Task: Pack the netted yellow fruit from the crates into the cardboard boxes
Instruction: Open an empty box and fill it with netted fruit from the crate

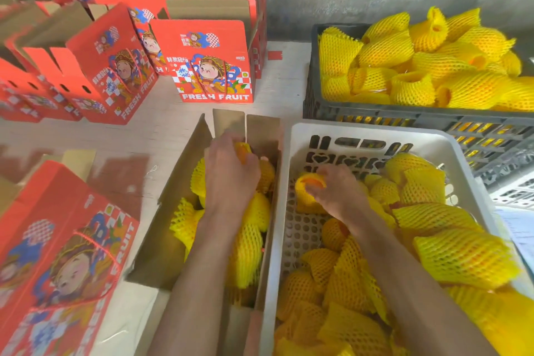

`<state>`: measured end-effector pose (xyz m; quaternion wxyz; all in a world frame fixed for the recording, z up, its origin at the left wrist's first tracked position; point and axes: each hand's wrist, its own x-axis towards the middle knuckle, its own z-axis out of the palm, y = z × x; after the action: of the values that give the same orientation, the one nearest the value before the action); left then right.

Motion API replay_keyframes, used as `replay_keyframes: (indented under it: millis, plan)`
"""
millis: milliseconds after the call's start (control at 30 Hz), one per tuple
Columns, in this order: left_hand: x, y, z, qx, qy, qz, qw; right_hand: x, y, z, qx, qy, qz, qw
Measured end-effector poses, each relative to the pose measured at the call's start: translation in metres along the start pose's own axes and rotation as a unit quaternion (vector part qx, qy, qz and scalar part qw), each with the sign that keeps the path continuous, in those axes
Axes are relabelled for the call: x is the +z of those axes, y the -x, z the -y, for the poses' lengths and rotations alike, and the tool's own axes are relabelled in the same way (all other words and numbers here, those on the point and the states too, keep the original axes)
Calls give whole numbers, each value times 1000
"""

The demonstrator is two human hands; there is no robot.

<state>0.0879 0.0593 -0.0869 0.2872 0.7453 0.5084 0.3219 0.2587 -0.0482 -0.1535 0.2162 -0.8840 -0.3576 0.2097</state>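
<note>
Step in hand: filling the open cardboard box [173, 228], which sits touching the left wall of the white crate [289, 153]. I take the white crate as landmark throughout.

Both hands work at once, well apart from each other, one on each side of the crate's left wall.

Left hand [231, 173]: reaches down into the open box just left of the crate, palm down, fingers curled over a netted fruit [242, 149] at the box's far end. It looks to be seating that fruit against those already packed. The box already holds several netted fruits along its length.

Right hand [335, 191]: inside the crate, near its far left corner, fingers and thumb closed around a second netted fruit [310, 182] whose open net end faces up and shows orange flesh colour. The forearm runs diagonally from the crate's near right.

Supply: many netted fruits remain in the white crate; a dark crate [375, 115] behind it, touching its far side, is piled full.

Judgement: packing is mid-box; space remaining is hard to tell, since the left arm hides part of the interior.

Next move calls for: lifting the right-hand fruit over the crate's left wall, releasing the left-hand fruit first so the far-end slot is clear.

Printed red boxes [213, 66] stand on the surface, far left of the crate.
</note>
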Motion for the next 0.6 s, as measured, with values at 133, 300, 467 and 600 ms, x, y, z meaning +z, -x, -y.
replay_keyframes:
  millis: [133,300,467,600]
  plan:
    - [-6,1,18,63,-200,6,978,5,-1,-5,3,-9,56,998]
    - [-6,0,32,96,-244,67,963,8,-2,-13,-7,-39,67,997]
    - [-15,-2,51,86,-378,102,916,13,-3,-13,-7,-28,74,997]
    - [-4,-4,55,101,-447,129,879,12,-3,-13,-16,-15,74,997]
